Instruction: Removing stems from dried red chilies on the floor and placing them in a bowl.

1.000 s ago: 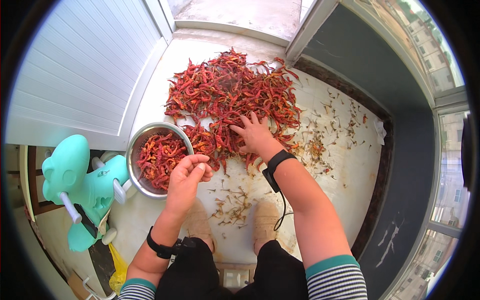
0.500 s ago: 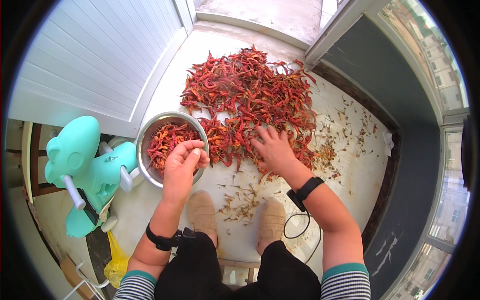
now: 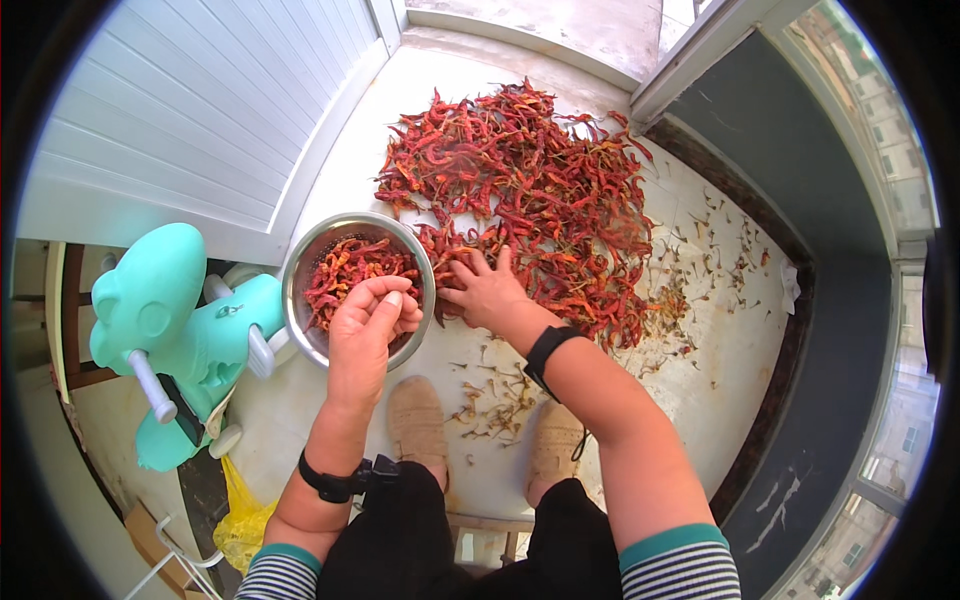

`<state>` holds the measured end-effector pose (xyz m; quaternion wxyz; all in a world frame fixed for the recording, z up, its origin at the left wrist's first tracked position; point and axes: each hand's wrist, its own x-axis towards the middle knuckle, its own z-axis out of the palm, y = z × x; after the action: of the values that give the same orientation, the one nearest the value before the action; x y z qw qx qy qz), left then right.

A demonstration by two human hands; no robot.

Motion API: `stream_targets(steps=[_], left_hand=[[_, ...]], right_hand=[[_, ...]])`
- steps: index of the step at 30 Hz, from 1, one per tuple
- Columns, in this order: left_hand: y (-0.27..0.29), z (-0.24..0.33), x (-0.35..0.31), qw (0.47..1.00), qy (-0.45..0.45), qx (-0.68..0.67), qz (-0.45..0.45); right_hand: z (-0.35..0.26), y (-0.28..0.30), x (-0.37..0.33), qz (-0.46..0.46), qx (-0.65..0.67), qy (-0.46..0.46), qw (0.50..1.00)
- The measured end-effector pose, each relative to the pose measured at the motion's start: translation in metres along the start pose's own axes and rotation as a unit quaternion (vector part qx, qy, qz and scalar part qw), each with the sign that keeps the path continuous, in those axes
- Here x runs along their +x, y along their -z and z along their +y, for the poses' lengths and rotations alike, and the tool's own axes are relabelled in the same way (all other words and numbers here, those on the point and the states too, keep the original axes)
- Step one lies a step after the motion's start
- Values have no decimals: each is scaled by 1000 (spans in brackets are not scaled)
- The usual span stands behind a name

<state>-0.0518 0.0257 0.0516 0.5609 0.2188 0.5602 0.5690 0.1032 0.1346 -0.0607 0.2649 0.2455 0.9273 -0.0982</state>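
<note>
A wide pile of dried red chili peppers lies on the pale floor. My right hand rests palm down at the pile's near left edge, its fingers spread and touching the peppers. Over the near rim of a round metal bowl is my left hand, closed, with thumb and fingertips pressed together. Whatever it may hold is hidden. Inside the bowl sits a heap of dried chilies. Loose chili stems are scattered between my shoes, and more stems lie right of the pile.
A turquoise ride-on toy stands left of the bowl, with a yellow plastic bag below it. White panelling borders the far left. A dark low wall under windows runs along the right. My tan shoes are close to the bowl.
My right hand has moved left across the pile, nearer the bowl, with its fingers still spread. My left hand stays closed by the bowl. The whole view has shifted slightly.
</note>
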Motion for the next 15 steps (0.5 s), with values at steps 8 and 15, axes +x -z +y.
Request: stream_targets(steps=[8,15], left_hand=[[-2,0,2,1000,-2,-8,4],[-1,-5,3,1000,-10,-2,-4]], right_hand=[[48,-41,-67,15,32,-53,998],[47,-25,-105,117,82,-68,987]])
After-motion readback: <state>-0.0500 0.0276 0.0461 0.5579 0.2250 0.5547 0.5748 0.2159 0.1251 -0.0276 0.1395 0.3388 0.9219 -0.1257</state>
